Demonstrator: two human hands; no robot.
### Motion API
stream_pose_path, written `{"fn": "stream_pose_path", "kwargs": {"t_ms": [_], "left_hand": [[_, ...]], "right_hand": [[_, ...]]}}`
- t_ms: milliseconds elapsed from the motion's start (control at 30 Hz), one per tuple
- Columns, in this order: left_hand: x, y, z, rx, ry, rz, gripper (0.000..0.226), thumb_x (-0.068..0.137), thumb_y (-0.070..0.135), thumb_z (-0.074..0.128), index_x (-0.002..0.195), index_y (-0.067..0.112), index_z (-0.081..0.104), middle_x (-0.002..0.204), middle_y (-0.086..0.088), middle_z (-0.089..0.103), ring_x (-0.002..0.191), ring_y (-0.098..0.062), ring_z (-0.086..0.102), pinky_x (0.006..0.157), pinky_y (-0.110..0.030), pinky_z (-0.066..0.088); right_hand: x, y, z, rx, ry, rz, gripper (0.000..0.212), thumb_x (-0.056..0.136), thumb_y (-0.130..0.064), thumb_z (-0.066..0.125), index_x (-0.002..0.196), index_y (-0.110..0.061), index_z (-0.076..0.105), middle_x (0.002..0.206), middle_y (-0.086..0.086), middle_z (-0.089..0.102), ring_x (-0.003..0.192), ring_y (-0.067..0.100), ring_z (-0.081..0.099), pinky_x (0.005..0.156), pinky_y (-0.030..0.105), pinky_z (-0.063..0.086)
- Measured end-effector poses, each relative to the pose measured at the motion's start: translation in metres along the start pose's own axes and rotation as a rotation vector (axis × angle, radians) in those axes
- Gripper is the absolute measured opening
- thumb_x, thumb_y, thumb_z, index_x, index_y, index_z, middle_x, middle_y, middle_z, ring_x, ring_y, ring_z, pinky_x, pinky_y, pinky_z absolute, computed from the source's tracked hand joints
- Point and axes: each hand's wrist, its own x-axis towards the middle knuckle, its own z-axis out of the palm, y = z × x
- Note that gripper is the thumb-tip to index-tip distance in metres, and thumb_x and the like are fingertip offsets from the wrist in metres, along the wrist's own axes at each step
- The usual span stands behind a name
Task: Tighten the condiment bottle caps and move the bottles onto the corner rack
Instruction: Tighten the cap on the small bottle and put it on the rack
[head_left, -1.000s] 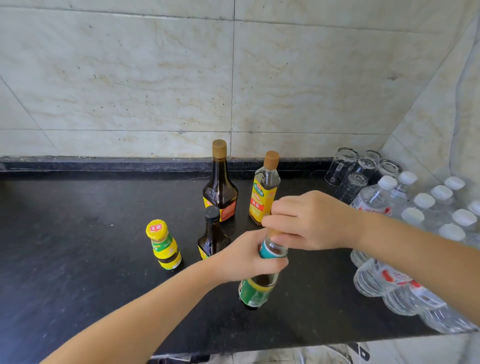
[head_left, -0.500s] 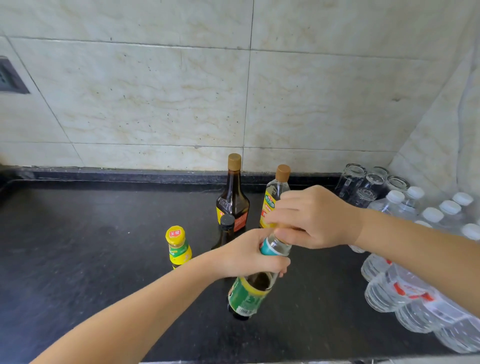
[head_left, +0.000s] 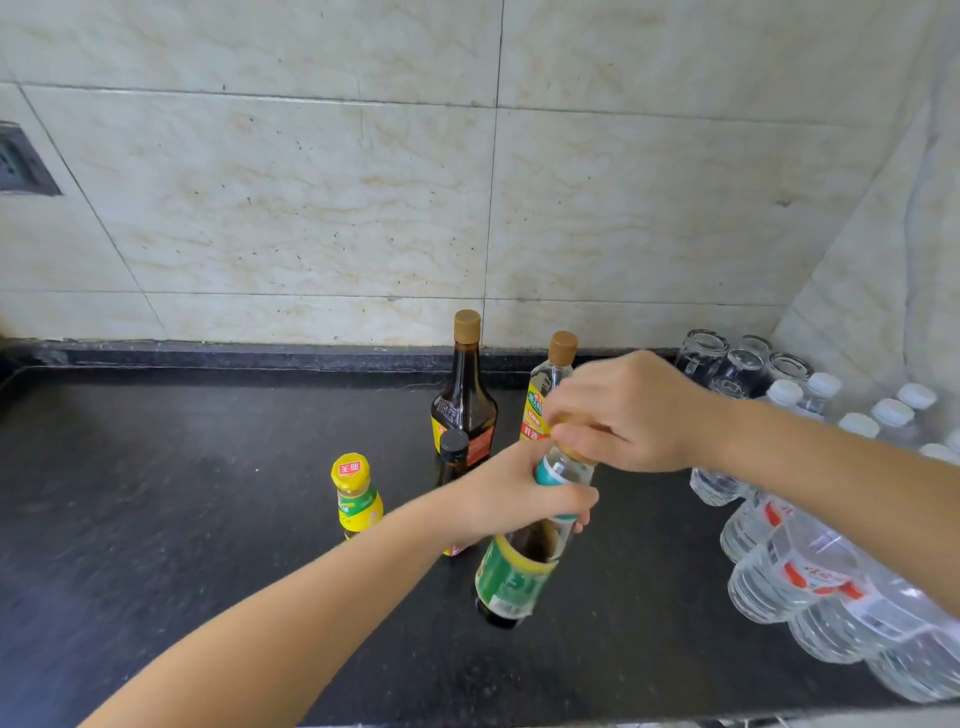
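Note:
A green-labelled bottle (head_left: 511, 582) of dark liquid is tilted above the black counter (head_left: 182, 519). My left hand (head_left: 511, 499) grips its neck, and my right hand (head_left: 623, 410) is closed over its cap, which is hidden. Behind stand a tall dark bottle (head_left: 464, 395) with a tan cap and a clear yellow-labelled bottle (head_left: 545, 400) with a tan cap. A small dark bottle (head_left: 453, 457) with a black cap is partly hidden by my left wrist. A small yellow-capped bottle (head_left: 356, 493) stands to the left. No rack is in view.
A shrink-wrapped pack of water bottles (head_left: 831, 571) lies at the right of the counter. Upturned glasses (head_left: 727, 364) stand in the back right corner. A wall socket (head_left: 21, 161) is at the far left of the tiled wall.
The view has tilted up and the bottle has lifted and leaned more. Both hands stay on it, the right hand shifting a little around the cap.

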Motion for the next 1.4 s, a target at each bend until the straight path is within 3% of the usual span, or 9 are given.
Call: {"fn": "stream_pose_path", "kwargs": {"t_ms": [133, 233, 500, 600, 667, 767, 900, 1067, 1400], "left_hand": [[-0.001, 0.032, -0.014, 0.065, -0.176, 0.103, 0.014, 0.078, 0.006, 0.049, 0.069, 0.003, 0.059, 0.072, -0.002, 0.061, 0.068, -0.004, 0.054, 0.070, -0.012, 0.042], [0.000, 0.022, -0.006, 0.063, -0.102, 0.091, 0.014, 0.076, 0.017, 0.052, 0.069, 0.008, 0.059, 0.075, -0.004, 0.064, 0.070, -0.007, 0.057, 0.072, -0.016, 0.045], [0.001, -0.023, 0.022, -0.037, 0.019, -0.083, 0.008, 0.080, 0.018, 0.057, 0.073, 0.016, 0.055, 0.074, -0.006, 0.064, 0.069, -0.012, 0.060, 0.077, -0.030, 0.050], [0.009, -0.031, 0.023, 0.021, 0.241, -0.120, 0.008, 0.081, 0.020, 0.062, 0.083, 0.015, 0.056, 0.076, -0.002, 0.064, 0.073, -0.014, 0.060, 0.083, -0.036, 0.052], [0.014, -0.028, 0.018, -0.027, 0.376, -0.098, 0.012, 0.082, 0.021, 0.063, 0.088, 0.013, 0.057, 0.080, -0.003, 0.063, 0.076, -0.014, 0.060, 0.081, -0.034, 0.051], [0.021, -0.016, 0.007, -0.186, 0.581, -0.111, 0.015, 0.083, 0.025, 0.065, 0.093, 0.016, 0.058, 0.088, -0.005, 0.067, 0.085, -0.019, 0.064, 0.087, -0.037, 0.050], [0.033, -0.004, 0.008, -0.244, 0.702, -0.148, 0.024, 0.084, 0.034, 0.063, 0.102, 0.020, 0.054, 0.103, -0.005, 0.066, 0.098, -0.020, 0.063, 0.091, -0.038, 0.050], [0.041, 0.000, 0.031, -0.114, 0.677, -0.190, 0.038, 0.087, 0.039, 0.056, 0.118, 0.019, 0.044, 0.104, 0.003, 0.058, 0.097, -0.012, 0.057, 0.086, -0.029, 0.047], [-0.007, 0.002, 0.012, 0.007, 0.615, -0.092, 0.023, 0.093, 0.034, 0.048, 0.116, 0.032, 0.048, 0.115, 0.010, 0.062, 0.107, -0.002, 0.059, 0.092, -0.022, 0.049]], "right_hand": [[0.009, -0.001, -0.027, -0.036, 0.085, -0.126, 0.047, 0.096, -0.034, 0.029, 0.071, -0.011, 0.062, 0.053, 0.002, 0.052, 0.046, 0.018, 0.045, 0.041, 0.025, 0.033], [0.007, -0.004, -0.018, -0.098, 0.121, -0.079, 0.032, 0.087, -0.018, 0.036, 0.061, -0.010, 0.053, 0.046, 0.002, 0.044, 0.040, 0.019, 0.037, 0.040, 0.024, 0.026], [-0.026, 0.000, 0.034, 0.040, 0.003, 0.070, 0.029, 0.089, -0.023, 0.036, 0.069, -0.013, 0.053, 0.054, 0.002, 0.052, 0.046, 0.015, 0.045, 0.044, 0.026, 0.035], [-0.033, 0.003, 0.044, 0.153, -0.008, 0.289, 0.033, 0.092, -0.036, 0.034, 0.104, -0.015, 0.056, 0.080, -0.004, 0.060, 0.064, 0.011, 0.052, 0.055, 0.023, 0.044], [-0.041, -0.001, 0.049, 0.369, 0.043, 0.577, 0.045, 0.092, -0.044, 0.032, 0.133, -0.024, 0.036, 0.093, -0.010, 0.057, 0.073, 0.009, 0.055, 0.064, 0.022, 0.045], [-0.060, -0.022, 0.068, 0.599, 0.208, 0.854, 0.042, 0.092, -0.033, 0.047, 0.132, -0.028, 0.036, 0.091, -0.012, 0.056, 0.078, 0.001, 0.058, 0.069, 0.021, 0.046], [-0.070, -0.068, 0.103, 0.754, 0.106, 0.968, 0.067, 0.080, -0.041, 0.063, 0.136, -0.038, 0.026, 0.120, -0.017, 0.047, 0.110, 0.003, 0.051, 0.091, 0.027, 0.050], [-0.057, -0.071, 0.119, 0.540, 0.142, 1.225, 0.080, 0.077, -0.048, 0.067, 0.140, -0.029, 0.022, 0.136, -0.009, 0.044, 0.122, 0.012, 0.049, 0.095, 0.030, 0.046], [-0.054, -0.045, 0.102, 0.948, 0.114, 0.893, 0.051, 0.076, -0.037, 0.072, 0.114, -0.047, 0.040, 0.111, -0.023, 0.059, 0.105, 0.000, 0.057, 0.090, 0.025, 0.049]]}}
